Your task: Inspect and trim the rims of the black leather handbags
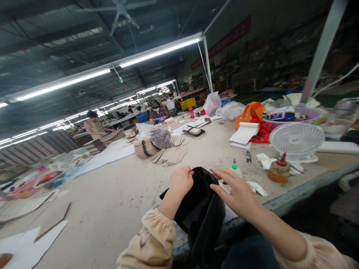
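Observation:
A black bag (206, 224) with a wide, dark opening stands tilted at the table's near edge, in front of me. My left hand (181, 183) is closed on the left side of its rim, fingers bent over the edge. On the opposite side, my right hand (232, 188) takes the rim between thumb and fingers. The inside of the bag is too dark to make out. Just beyond my right hand stands a small bottle with a green cap (235, 168), partly covered by the fingers.
To the right are a glue bottle with a red tip (279, 170), a white fan (297, 138), snips (248, 157) and crumpled tissue (258, 188). Ahead lie fanned-out brown pieces (169, 155) beside a plastic bag (155, 134). Two people (159, 111) work across the table.

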Action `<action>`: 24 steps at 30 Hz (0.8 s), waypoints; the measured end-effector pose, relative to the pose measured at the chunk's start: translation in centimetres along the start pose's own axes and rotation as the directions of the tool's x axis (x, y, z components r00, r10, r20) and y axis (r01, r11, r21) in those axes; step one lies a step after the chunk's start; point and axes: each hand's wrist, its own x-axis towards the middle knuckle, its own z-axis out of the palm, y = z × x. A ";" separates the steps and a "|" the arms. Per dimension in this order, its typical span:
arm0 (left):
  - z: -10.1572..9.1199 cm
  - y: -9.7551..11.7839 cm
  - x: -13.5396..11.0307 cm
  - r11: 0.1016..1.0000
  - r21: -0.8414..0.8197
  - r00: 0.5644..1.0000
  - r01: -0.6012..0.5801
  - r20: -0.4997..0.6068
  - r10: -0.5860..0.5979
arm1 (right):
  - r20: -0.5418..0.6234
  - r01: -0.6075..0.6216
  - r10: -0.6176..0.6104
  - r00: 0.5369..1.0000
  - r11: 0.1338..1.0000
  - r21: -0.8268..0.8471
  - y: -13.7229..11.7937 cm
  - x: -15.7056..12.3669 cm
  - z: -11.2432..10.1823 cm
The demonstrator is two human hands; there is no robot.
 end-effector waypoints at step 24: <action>0.5 0.6 1.4 0.975 -0.194 0.994 -0.105 -0.030 0.101 | 0.045 -0.130 0.131 0.990 0.991 -0.015 1.0 -9.2 1.0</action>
